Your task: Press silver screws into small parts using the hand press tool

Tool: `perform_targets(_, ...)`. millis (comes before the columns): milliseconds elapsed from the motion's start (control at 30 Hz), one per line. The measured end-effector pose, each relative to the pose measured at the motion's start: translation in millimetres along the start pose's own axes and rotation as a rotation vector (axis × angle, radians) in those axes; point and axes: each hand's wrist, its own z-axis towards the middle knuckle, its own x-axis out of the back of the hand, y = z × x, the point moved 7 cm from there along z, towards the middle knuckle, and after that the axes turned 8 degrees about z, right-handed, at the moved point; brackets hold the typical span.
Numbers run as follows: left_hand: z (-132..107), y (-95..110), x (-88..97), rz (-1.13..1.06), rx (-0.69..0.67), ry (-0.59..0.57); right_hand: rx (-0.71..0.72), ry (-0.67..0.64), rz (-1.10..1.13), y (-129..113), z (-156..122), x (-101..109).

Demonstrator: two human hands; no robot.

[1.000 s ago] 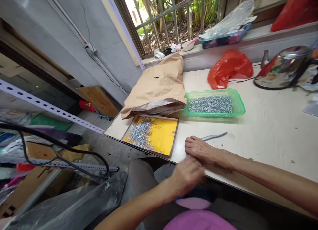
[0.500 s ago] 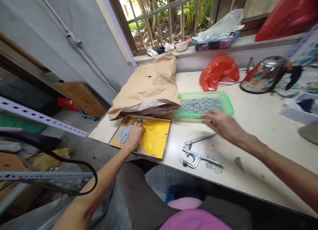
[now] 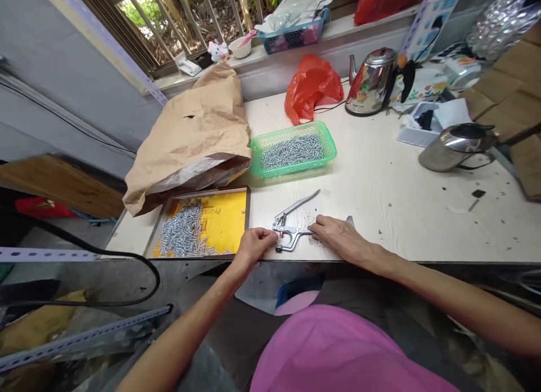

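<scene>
left hand (image 3: pixel 256 245) is curled, fingertips pinched in at the head of the pliers (image 3: pixel 291 229); cannot tell if anything small sits in the pinch. right hand (image 3: pixel 338 237) lies flat over the lower handle, fingers not wrapped round it, pressing it onto the table (image 3: pixel 401 200). the pliers lie flat at the near edge, upper handle sprung up and away, so the tool stands open.

step in hand, as a judgement: lining something up at the plier head, with the tool only steadied and not squeezed. a squeeze would call for the right hand to take both handles, and for the left fingertips to be out of the head first.

surface, all placed from the pliers:
- just left: yellow tray (image 3: pixel 228 217) with a heap of screws (image 3: pixel 181 237) in its far-left part.
- beyond: green basket (image 3: pixel 253 149), its floor covered in more screws.
- beyond and left: brown paper sack (image 3: pixel 194 138), slumped over the tray's far edge.
- farther back: red bag (image 3: pixel 313 87) and steel kettle (image 3: pixel 374 82).
- right, well apart: a second steel pot (image 3: pixel 456 146).
- specks of debris on the tabletop around the tool.

room: barred window (image 3: pixel 190 20) with greenery outside, cluttered sill, grey wall on the left, slotted metal bars (image 3: pixel 84 335) and a black cable (image 3: pixel 127 262) below the table edge.
</scene>
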Motion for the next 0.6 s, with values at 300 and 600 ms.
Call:
perform_targets(300, 9.4, 3.7, -7.5, 0.097, 0.074, -0.191, -0.053, -0.018, 0.006, -6.2, -0.4, 7.1)
perform_targets(600, 3.2, 3.3, -13.4, 0.150, 0.079, -0.332, 0.094, 0.102, 0.051, 4.2, 9.7, 26.4)
